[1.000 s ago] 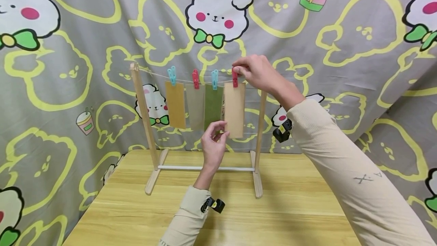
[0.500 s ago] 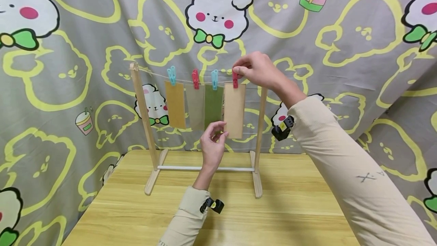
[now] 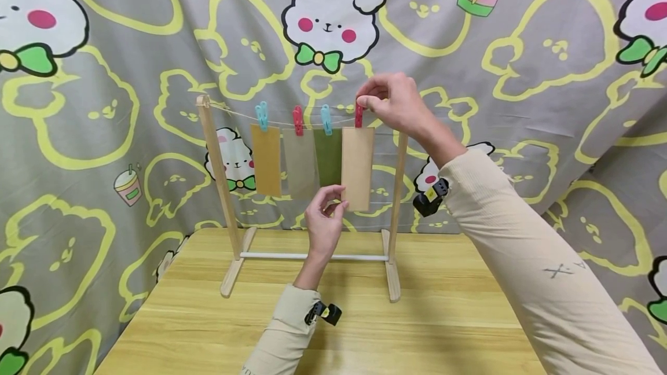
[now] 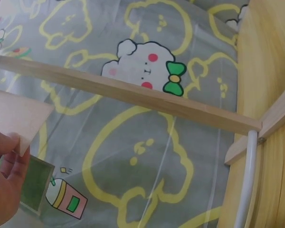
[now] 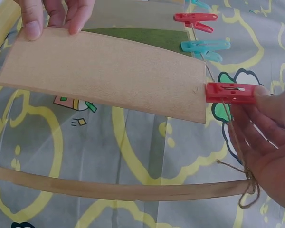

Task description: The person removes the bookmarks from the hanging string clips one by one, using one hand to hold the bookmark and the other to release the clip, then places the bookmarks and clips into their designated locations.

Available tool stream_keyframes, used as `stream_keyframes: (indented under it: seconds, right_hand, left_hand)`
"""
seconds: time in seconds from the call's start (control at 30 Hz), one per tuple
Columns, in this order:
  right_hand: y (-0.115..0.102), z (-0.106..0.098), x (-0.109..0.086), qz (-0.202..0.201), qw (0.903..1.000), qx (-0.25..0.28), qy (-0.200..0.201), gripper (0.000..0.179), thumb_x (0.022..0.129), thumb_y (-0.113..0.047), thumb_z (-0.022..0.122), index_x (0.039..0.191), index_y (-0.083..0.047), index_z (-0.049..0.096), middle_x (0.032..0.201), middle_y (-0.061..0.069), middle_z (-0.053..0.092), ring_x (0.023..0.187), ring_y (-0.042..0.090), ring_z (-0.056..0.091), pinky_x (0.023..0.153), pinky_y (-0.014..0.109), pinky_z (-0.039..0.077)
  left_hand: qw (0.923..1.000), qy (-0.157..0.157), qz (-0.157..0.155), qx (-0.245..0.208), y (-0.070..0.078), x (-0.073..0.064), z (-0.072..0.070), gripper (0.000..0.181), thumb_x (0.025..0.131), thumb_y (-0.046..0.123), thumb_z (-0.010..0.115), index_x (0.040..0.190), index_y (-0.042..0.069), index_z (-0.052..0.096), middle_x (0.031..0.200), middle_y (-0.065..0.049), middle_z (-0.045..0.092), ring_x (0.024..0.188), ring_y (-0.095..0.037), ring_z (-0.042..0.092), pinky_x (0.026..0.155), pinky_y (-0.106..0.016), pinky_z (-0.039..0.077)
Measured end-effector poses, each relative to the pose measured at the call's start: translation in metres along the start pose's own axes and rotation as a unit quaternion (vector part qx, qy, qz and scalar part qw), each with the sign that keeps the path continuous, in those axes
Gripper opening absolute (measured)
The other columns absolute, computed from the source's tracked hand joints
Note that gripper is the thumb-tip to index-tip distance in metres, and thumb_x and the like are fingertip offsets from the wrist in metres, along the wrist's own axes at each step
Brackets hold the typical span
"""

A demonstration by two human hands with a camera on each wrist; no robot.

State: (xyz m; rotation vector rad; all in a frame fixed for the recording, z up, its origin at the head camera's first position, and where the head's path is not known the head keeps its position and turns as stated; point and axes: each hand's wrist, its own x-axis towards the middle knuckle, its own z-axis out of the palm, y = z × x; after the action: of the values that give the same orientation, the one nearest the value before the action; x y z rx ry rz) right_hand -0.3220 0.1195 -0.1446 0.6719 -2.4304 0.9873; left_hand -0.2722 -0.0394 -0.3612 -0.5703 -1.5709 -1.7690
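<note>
My right hand point(image 3: 398, 106) pinches a red clothespin point(image 3: 358, 117) between thumb and fingers at the right part of the twine line. In the right wrist view the clothespin's tip lies right at the top edge of a plain tan card point(image 5: 104, 71). Lower down, my left hand point(image 3: 324, 221) pinches that card by its lower left edge, thumb and fingers on either side. Beside it hangs a green card point(image 3: 328, 158) under a turquoise clothespin point(image 3: 326, 120). Further left are a grey-beige card point(image 3: 299, 161) with a red clothespin point(image 3: 298, 120) and a mustard card point(image 3: 266, 161) with another turquoise clothespin point(image 3: 261, 116).
Two wooden posts, the left post point(image 3: 219, 172) and the right post point(image 3: 398, 190), carry the twine point(image 5: 231, 124). A white rod point(image 3: 281, 256) joins their feet on the wood-grain table point(image 3: 448, 300). A patterned grey curtain point(image 3: 443, 68) hangs close behind.
The right hand has shifted slightly up, and its clothespin has risen from overlapping the tan card's top to its edge. The hanging cards have swung a little. The left hand stays put.
</note>
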Motion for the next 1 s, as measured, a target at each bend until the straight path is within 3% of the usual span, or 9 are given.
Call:
stream_keyframes:
  seconds: [0.37,0.77,1.0]
  right_hand:
    - [-0.004,0.000,-0.001,-0.032,0.9960,0.024,0.080,0.012,0.100,-0.012,0.067,0.101,-0.003,0.075,0.096,0.011,0.077,0.090,0.021,0.071,0.077,0.026,0.046]
    - [0.003,-0.010,-0.009,-0.042,0.9894,0.086,0.109,0.014,0.098,-0.012,0.070,0.102,0.000,0.076,0.096,0.011,0.076,0.082,0.015,0.068,0.077,0.024,0.054]
    - [0.000,-0.021,-0.016,-0.045,0.9841,0.130,0.113,0.016,0.098,-0.012,0.070,0.106,0.002,0.075,0.099,0.012,0.076,0.084,0.015,0.070,0.084,0.025,0.058]
  left_hand:
    - [0.9999,-0.003,-0.004,0.010,0.000,-0.003,-0.001,0.030,0.080,-0.028,0.066,0.107,-0.016,0.066,0.094,-0.033,0.066,0.087,-0.047,0.064,0.074,-0.057,0.060]
    - [0.9999,-0.009,0.007,0.009,0.007,-0.008,-0.001,0.030,0.080,-0.029,0.065,0.107,-0.017,0.065,0.094,-0.034,0.065,0.086,-0.049,0.063,0.077,-0.058,0.060]
    - [0.9998,-0.012,0.004,0.014,0.014,-0.011,-0.006,0.030,0.080,-0.028,0.065,0.108,-0.017,0.064,0.098,-0.034,0.066,0.089,-0.050,0.063,0.077,-0.059,0.060]
